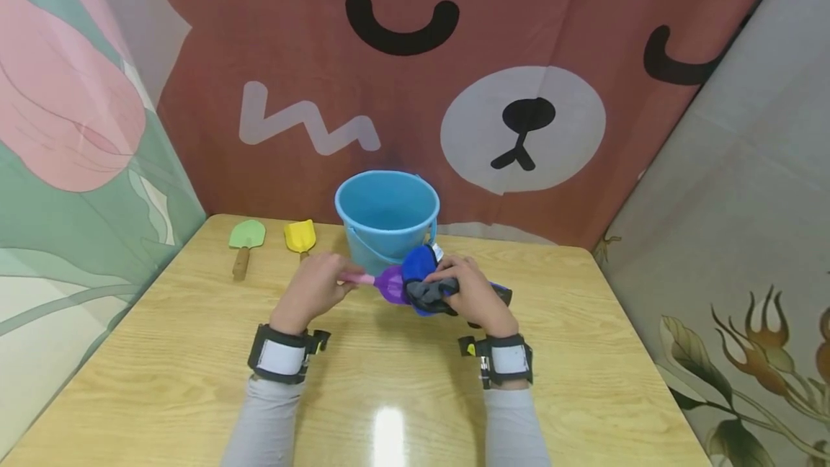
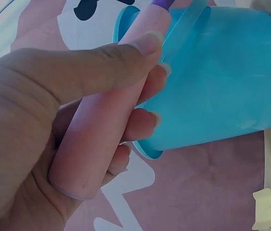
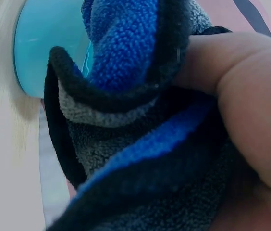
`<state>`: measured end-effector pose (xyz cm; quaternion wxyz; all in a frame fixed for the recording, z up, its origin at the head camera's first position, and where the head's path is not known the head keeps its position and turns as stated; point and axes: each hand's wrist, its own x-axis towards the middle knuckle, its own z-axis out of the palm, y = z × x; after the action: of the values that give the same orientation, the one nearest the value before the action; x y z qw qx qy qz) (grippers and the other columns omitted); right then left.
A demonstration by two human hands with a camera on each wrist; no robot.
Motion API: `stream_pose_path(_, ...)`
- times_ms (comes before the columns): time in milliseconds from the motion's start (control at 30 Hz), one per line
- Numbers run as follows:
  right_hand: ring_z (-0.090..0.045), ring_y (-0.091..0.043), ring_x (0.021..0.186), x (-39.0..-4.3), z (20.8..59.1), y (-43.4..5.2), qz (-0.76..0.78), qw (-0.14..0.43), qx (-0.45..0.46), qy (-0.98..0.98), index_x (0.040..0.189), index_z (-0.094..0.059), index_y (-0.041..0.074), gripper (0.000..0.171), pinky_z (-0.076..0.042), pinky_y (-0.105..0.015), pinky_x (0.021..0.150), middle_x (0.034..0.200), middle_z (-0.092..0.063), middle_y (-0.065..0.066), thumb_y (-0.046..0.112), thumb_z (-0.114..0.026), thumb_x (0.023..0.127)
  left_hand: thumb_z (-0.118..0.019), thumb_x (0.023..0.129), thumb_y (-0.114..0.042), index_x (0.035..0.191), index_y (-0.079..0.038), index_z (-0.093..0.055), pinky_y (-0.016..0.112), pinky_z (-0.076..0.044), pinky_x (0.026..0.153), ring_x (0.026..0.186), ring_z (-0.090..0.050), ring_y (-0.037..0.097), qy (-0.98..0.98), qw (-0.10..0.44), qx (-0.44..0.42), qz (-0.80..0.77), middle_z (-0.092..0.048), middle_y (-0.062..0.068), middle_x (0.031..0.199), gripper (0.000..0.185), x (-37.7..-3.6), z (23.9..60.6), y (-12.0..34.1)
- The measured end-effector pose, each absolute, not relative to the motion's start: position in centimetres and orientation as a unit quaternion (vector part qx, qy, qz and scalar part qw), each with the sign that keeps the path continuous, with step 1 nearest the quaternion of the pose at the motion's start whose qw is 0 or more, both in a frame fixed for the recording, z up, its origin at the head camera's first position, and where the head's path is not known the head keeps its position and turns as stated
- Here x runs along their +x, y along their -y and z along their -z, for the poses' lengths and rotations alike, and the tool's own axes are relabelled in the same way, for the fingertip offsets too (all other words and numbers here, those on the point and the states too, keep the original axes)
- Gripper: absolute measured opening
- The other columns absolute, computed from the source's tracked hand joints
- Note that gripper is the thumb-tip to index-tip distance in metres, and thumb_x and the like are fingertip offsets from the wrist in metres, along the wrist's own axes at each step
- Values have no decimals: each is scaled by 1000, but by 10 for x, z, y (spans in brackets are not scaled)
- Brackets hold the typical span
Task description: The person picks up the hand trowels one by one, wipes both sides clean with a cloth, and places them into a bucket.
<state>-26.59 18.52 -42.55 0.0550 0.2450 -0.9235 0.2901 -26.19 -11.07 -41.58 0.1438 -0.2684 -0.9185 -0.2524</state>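
Note:
In the head view a toy shovel with a purple blade [image 1: 391, 285] and a pink handle [image 2: 97, 130] lies across the front of a blue bucket [image 1: 366, 254]. My left hand [image 1: 314, 288] grips the handle, thumb along its top and fingers curled round it. A blue and grey cloth [image 1: 428, 295] is bunched in my right hand [image 1: 476, 292], which pinches its folds. The cloth covers the far end of the purple blade. Close up in the right wrist view, the fuzzy cloth [image 3: 123, 43] with dark edging hides the shovel and most of my right fingers.
The bucket stands near the table's back edge, against a brown bear-print curtain [image 1: 402, 92]. A green shovel [image 1: 248, 234] and a yellow shovel [image 1: 300, 236] lie left of it on the wooden table [image 1: 175, 352]. Floral curtains hang at both sides.

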Motion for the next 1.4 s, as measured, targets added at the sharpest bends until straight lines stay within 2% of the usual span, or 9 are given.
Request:
stream_pose_path(133, -51, -28, 109, -268, 425, -188, -285, 65, 252, 923, 104, -81, 15, 39, -46, -48, 95, 112, -63, -4, -14, -75, 79, -87, 81, -12, 97, -14, -83, 31, -54, 67, 74, -70, 16, 919, 144, -264, 256, -78, 0, 84, 17, -263, 415, 113)
stream_pose_path(233, -52, -28, 110, -270, 424, -192, -285, 63, 246, 924, 104, -81, 15, 39, -41, -51, 103, 112, -63, -4, -14, -75, 79, -88, 80, -11, 99, -12, -82, 34, -57, 71, 82, -74, 23, 918, 144, -260, 261, -78, 3, 87, 21, -264, 415, 115)
stream_pose_path(300, -52, -29, 112, -269, 423, -195, -287, 57, 233, 927, 104, -81, 16, 40, -42, -53, 104, 114, -63, -4, -15, -73, 79, -88, 79, -11, 101, -11, -82, 35, -58, 72, 84, -75, 24, 919, 142, -258, 264, -79, 4, 88, 23, -264, 415, 116)
stream_pose_path(367, -51, -30, 113, -269, 423, -197, -286, 54, 223, 930, 105, -81, 17, 41, -43, -53, 104, 115, -63, -5, -15, -72, 80, -88, 79, -11, 101, -11, -82, 35, -58, 72, 84, -75, 24, 918, 141, -256, 267, -79, 4, 88, 23, -264, 414, 116)
stream_pose_path(467, -50, -32, 114, -270, 422, -202, -279, 56, 215, 934, 105, -81, 17, 38, -49, -51, 96, 117, -63, -6, -13, -72, 82, -88, 80, -14, 101, -12, -82, 34, -57, 71, 83, -75, 23, 917, 140, -254, 273, -78, 2, 86, 22, -264, 413, 117)
stream_pose_path(733, -53, -35, 116, -273, 421, -216, -279, 67, 202, 936, 107, -80, 15, 39, -48, -54, 99, 119, -65, -9, -13, -73, 81, -83, 83, -29, 100, -18, -83, 35, -58, 72, 88, -76, 22, 919, 141, -239, 281, -78, -2, 84, 20, -266, 411, 123)
stream_pose_path(900, -51, -36, 114, -273, 422, -221, -290, 91, 197, 932, 108, -80, 14, 34, -48, -54, 96, 120, -65, -11, -9, -75, 83, -86, 82, -23, 101, -15, -83, 37, -59, 73, 86, -75, 23, 919, 133, -236, 286, -79, 0, 86, 21, -265, 413, 122)
stream_pose_path(1133, -49, -36, 117, -270, 424, -220, -301, 139, 190, 924, 112, -78, 15, 38, -47, -57, 97, 127, -62, -13, -9, -74, 84, -86, 81, -22, 101, -15, -83, 29, -51, 65, 77, -72, 16, 918, 123, -241, 290, -79, 0, 86, 21, -265, 420, 117)
stream_pose_path(1400, -48, -34, 116, -268, 423, -201, -327, 175, 216, 903, 112, -79, 16, 40, -47, -56, 97, 124, -64, -10, -11, -73, 82, -87, 82, -15, 101, -13, -82, 28, -52, 65, 70, -65, 10, 921, 117, -245, 281, -78, 1, 85, 20, -266, 424, 114)
